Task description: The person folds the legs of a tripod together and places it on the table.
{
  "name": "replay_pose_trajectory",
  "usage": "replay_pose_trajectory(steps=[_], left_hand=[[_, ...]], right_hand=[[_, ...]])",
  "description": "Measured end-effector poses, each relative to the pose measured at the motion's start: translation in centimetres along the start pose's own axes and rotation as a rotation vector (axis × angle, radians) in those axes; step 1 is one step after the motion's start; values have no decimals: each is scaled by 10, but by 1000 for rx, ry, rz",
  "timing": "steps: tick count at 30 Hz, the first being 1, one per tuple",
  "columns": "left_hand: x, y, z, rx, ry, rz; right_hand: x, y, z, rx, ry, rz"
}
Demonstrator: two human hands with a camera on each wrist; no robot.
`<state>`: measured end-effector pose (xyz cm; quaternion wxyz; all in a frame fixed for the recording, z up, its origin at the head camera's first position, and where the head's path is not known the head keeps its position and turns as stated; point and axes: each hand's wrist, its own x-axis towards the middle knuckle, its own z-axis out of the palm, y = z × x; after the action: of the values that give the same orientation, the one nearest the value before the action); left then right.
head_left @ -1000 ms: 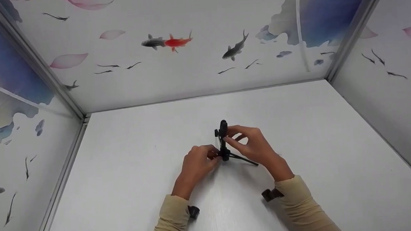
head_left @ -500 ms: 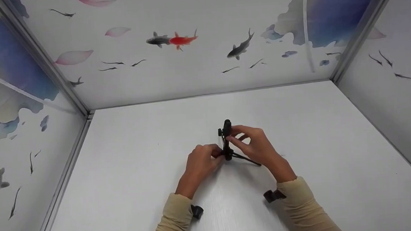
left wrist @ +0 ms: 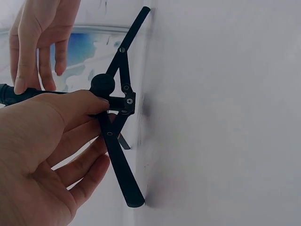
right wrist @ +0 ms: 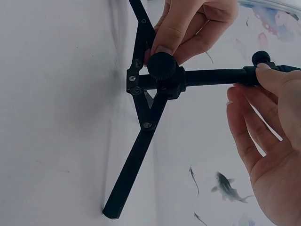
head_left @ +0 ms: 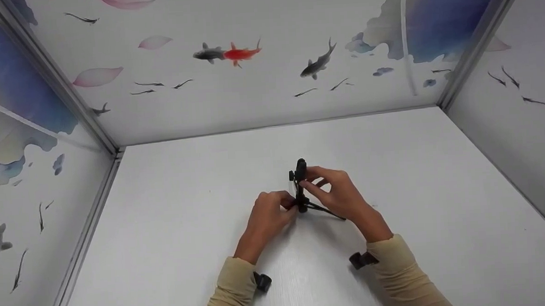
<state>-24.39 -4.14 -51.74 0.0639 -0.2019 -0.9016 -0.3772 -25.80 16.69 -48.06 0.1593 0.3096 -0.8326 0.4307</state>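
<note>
A small black tripod (head_left: pixel 301 193) stands upright on the white table (head_left: pixel 178 223), its legs spread. My left hand (head_left: pixel 270 214) pinches the tripod's hub between thumb and fingers, beside a round black knob (left wrist: pixel 102 84). Higher up, my right hand (head_left: pixel 339 192) holds the upper end of the centre column (right wrist: pixel 214 76), with the thumb next to a smaller knob (right wrist: pixel 261 57). In the left wrist view, one leg (left wrist: pixel 123 176) reaches down to the tabletop and another leg (left wrist: pixel 134 30) points the opposite way. The third leg is mostly hidden behind the hub.
White panels printed with fish and petals enclose the table at the back (head_left: pixel 260 93), left and right. Metal posts (head_left: pixel 95 115) join the panels at the corners. A small black device sits at each wrist, below the sleeves (head_left: pixel 235 278).
The head view has shifted a little, so the scene sits slightly further right than a second ago. Both hands keep the same hold, and the tripod stays upright between them.
</note>
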Motion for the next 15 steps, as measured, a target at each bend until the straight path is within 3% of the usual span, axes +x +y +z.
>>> replay_pose_trajectory(steps=[15], left_hand=[[-1,-1,0,-37,24,22]], right_hand=[[0,1,0,14,3,-6]])
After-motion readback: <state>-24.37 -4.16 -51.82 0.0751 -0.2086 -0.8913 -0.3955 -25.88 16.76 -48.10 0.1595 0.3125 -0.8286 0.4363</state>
